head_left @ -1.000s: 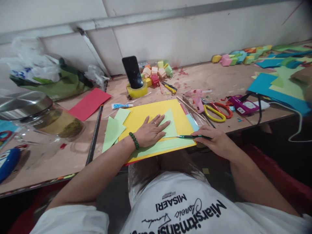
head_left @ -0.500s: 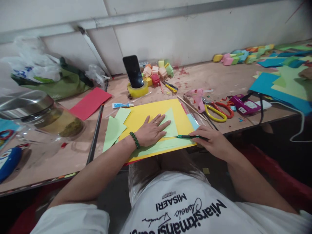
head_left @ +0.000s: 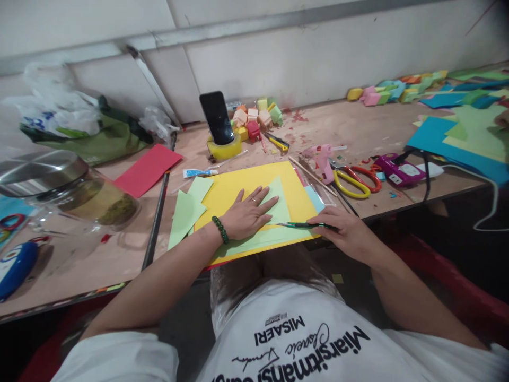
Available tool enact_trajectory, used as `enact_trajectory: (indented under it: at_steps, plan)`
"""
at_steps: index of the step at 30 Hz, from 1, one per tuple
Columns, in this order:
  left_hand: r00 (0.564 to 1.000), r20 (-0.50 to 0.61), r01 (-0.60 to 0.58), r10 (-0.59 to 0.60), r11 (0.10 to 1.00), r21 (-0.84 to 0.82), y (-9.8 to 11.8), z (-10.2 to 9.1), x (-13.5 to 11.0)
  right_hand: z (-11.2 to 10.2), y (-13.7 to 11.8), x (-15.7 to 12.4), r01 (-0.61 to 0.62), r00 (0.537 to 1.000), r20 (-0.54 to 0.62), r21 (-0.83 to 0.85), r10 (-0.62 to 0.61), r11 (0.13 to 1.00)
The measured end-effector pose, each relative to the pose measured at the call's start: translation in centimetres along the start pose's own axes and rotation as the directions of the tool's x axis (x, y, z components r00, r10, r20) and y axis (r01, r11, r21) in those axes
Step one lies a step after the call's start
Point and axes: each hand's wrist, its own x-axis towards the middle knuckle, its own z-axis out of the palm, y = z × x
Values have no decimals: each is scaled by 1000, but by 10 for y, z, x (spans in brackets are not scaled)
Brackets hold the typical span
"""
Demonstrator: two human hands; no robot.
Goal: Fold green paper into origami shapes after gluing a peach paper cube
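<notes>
Lying flat, fingers spread, in the head view: L hand rests on lt. green paper, grasping nothing; dk. green bead bracelet on that wrist. R hand has a green pen-like tool pinched in its fingers, tip pointing L twd. the other hand, at the paper's near edge; pen or blade, can't tell. Paper sits on big yellow sheet, front ctr. of table, w/ lt. green strip along sheet's near side & lt. green pieces overlapping its L side.

Same view, beyond: blue-wht. tube; black phone propped in yellow tape roll; folded paper pieces just beside; yellow cutter. To R: pink glue gun, scissors w/ yellow & red handles (1 pr. or 2, can't tell), purple device. To L: red sheet, glass jar w/ metal lid.
</notes>
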Motion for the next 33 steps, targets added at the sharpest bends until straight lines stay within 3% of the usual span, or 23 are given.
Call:
enact_trajectory:
  at_steps: [5, 9, 16, 33]
  plan:
    - [999, -43, 21, -24, 997, -81, 9, -5, 4, -2, 4, 1, -44, 999, -27, 14, 45, 999]
    - [992, -126, -21, 6, 993, -116, -1, -14, -1, -6, 4, -2, -84, 996, -30, 18, 84, 996]
    - [999, -12, -36, 36, 999, -13, -25, -5, -1, -3, -2, 1, -90, 996, -30, -5, 90, 996]
    - [1000, -13, -19, 19, 1000, -11, -22, -3, 0, 6, -9, 3, -14, 999, -46, -91, 10, 996]
